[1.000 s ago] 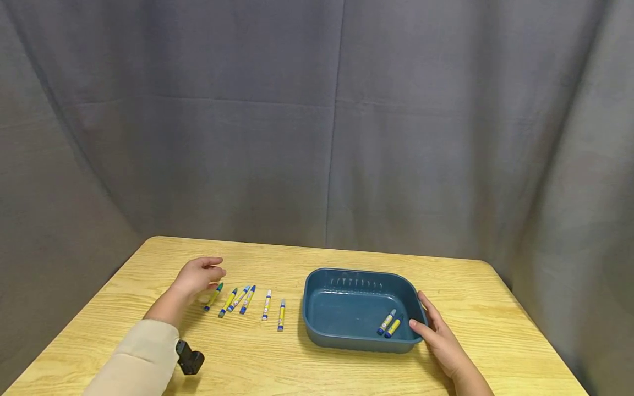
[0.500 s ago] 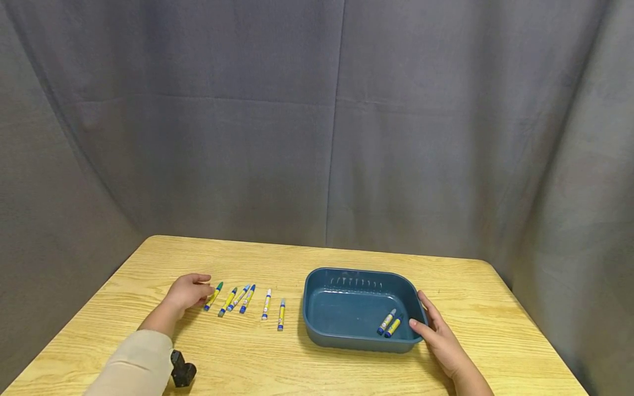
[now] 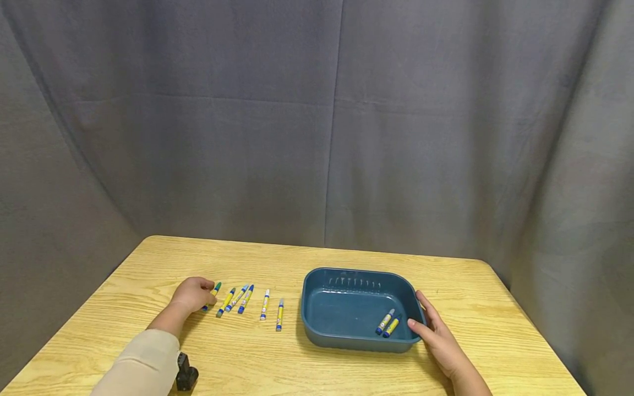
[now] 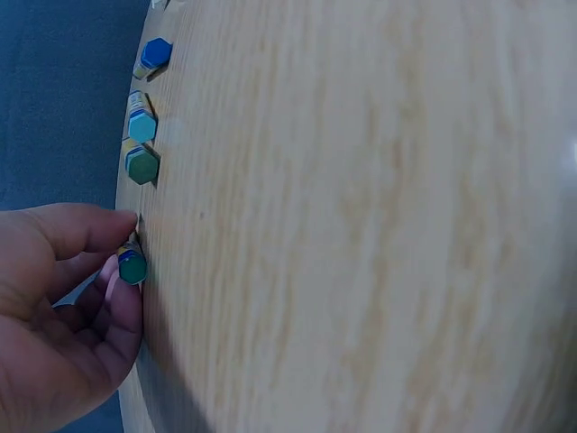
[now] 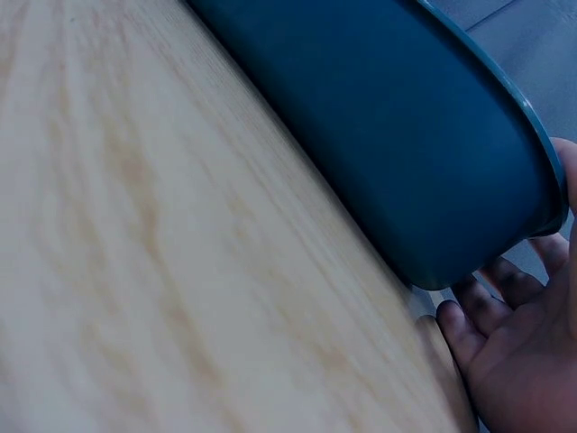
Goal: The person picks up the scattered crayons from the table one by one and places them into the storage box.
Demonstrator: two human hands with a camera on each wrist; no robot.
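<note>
At the left of the row of crayons, my left hand [image 3: 193,294] pinches a green crayon [image 3: 217,287] that lies at the table surface. In the left wrist view the green crayon's end [image 4: 132,267] shows between the thumb and the curled fingers. My right hand [image 3: 440,338] grips the right end of a dark teal plastic bin [image 3: 356,342], thumb over the rim and fingers along the outer wall. Two crayons [image 3: 391,326] lie inside the bin near that thumb. From the right wrist, the fingers [image 5: 487,311] appear beside the bin's lower corner [image 5: 433,262].
Several more crayons in yellow wrappers lie between the left hand and the bin, among them a dark blue one [image 3: 245,298], a white one [image 3: 264,304] and a grey-tipped one [image 3: 279,315]. The wooden table [image 3: 238,363] ends at a grey curtain [image 3: 247,137].
My left hand has come down toward the table and its fingers have closed around the green crayon. The right hand keeps its hold on the bin.
</note>
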